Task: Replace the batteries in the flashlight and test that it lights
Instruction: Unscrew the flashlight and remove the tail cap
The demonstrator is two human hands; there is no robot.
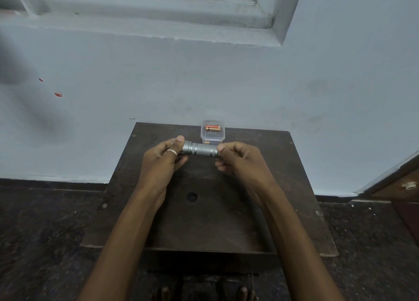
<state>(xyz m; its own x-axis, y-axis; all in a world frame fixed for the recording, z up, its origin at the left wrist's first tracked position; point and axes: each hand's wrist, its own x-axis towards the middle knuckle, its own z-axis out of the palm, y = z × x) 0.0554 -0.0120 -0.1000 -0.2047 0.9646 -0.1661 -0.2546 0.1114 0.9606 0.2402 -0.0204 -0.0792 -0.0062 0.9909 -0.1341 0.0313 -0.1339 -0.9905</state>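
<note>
The flashlight [200,150], left hand [162,162] gripping one end and right hand [238,159] the other, probably wanted a firm, square twist.

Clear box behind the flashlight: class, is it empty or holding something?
Not empty: orange batteries lie inside the clear box.

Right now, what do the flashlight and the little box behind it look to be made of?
The flashlight: probably metal, likely aluminium, matte silver-grey, with knurled cross-hatching and machined rings. The box: clear plastic, glossy; the orange batteries show through its walls.
</note>
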